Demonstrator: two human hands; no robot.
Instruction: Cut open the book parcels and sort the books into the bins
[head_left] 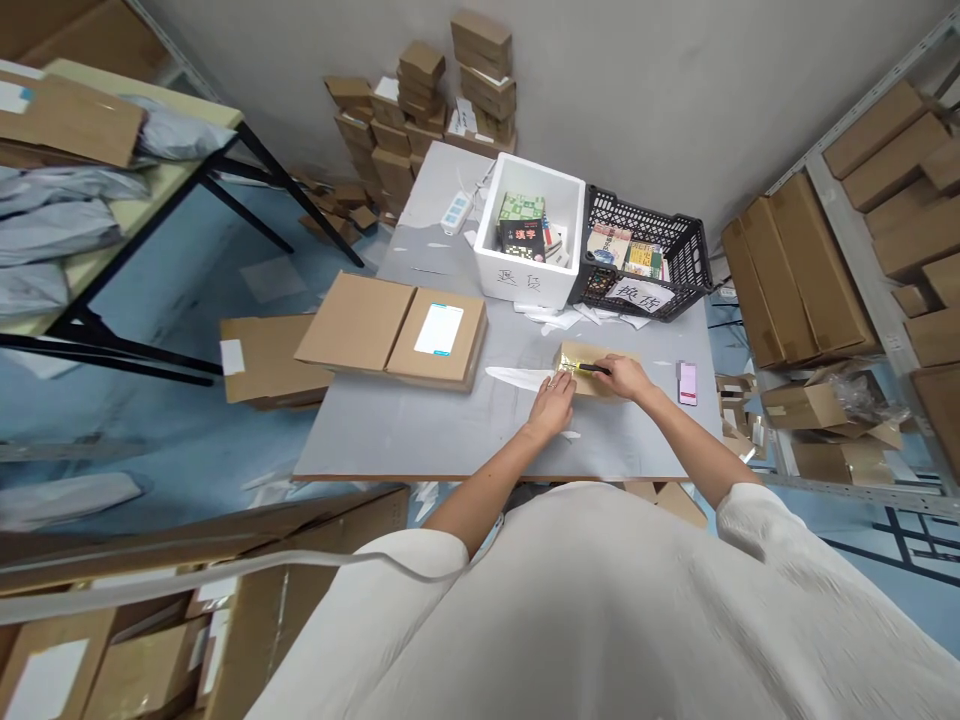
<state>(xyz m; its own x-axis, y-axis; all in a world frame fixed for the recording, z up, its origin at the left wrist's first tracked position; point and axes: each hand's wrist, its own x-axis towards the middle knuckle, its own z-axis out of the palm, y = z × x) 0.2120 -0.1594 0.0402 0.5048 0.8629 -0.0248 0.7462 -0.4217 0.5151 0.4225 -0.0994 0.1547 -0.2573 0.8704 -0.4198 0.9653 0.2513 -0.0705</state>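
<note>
A small brown cardboard box with shiny clear tape lies on the grey table. My left hand grips its left end, fingers bent over the edge. Closed around a black-handled utility knife, my right hand rests over the box top. The knife's front end points left at the taped part, close to my left fingertips; the blade is too small to make out. White paper lies just left of the box.
Larger cardboard boxes sit to the left. Behind are a white foam bin and a black crate, both with books. A phone lies at right, a power strip at back left. Shelving stands on the right.
</note>
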